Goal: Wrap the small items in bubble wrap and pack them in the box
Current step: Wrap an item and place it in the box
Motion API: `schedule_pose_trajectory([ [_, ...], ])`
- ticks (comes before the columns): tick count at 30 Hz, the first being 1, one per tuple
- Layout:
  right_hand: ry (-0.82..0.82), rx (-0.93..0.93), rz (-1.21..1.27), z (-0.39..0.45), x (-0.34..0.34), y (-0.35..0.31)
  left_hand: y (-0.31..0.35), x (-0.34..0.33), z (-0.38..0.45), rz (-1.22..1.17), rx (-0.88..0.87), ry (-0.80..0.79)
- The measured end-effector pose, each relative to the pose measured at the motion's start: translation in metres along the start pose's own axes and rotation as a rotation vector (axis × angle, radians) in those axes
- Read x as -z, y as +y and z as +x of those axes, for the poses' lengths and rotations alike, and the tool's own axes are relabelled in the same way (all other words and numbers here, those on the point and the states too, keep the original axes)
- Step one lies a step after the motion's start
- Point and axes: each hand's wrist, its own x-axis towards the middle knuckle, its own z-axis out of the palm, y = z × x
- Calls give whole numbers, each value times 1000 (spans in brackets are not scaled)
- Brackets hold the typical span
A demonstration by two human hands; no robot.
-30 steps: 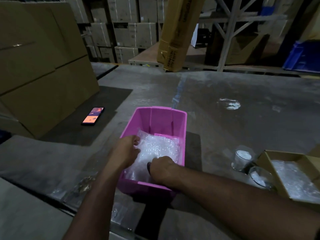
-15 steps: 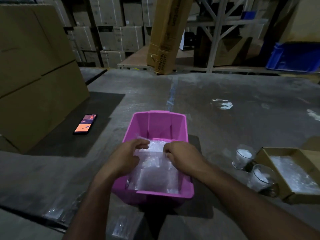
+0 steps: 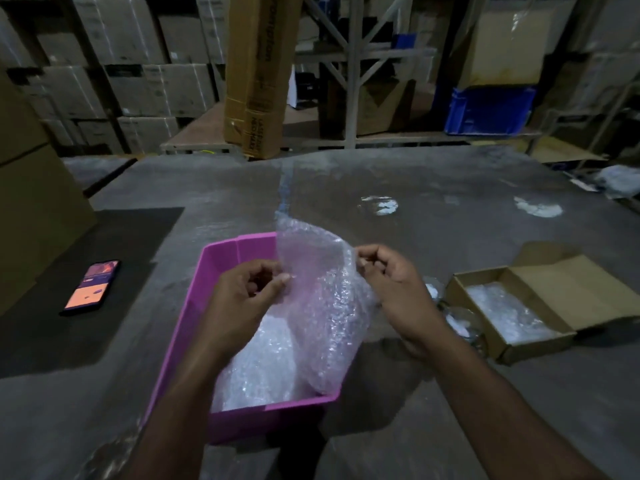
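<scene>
A pink plastic bin (image 3: 221,258) sits on the grey table in front of me with more bubble wrap (image 3: 263,362) lying in its bottom. Above it hangs a clear bubble wrap sheet (image 3: 322,299), pinched at its top edge by both hands. My left hand (image 3: 246,296) grips the sheet's left side over the bin. My right hand (image 3: 391,282) grips its right side, just past the bin's right rim. To the right, an open cardboard box (image 3: 554,282) holds a bubble-wrapped bundle (image 3: 502,310). Two small glass items (image 3: 460,323) stand beside it, partly hidden by my right wrist.
A phone (image 3: 91,287) with a lit screen lies on a dark mat at the left. Large cardboard cartons (image 3: 31,188) rise at the left edge. Scraps of wrap (image 3: 377,204) lie farther back on the table. Shelving, stacked boxes and a blue crate (image 3: 488,110) stand behind.
Both hands have risen out of the pink bin, lifting one bubble wrap sheet up and spreading it between them. Before, they were pressing into the wrap inside the bin.
</scene>
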Motion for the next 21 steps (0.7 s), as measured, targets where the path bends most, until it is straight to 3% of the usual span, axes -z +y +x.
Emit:
schedule_pose_trajectory([
  [10,450,-155,212,-29,84,24,24,-93,16,-199,59,-40],
  [16,421,-100,174,-51,119,28,34,-131,14,-239,132,-102],
  [21,529,-65,130,-55,139,33,41,-149,15,-272,122,-112],
])
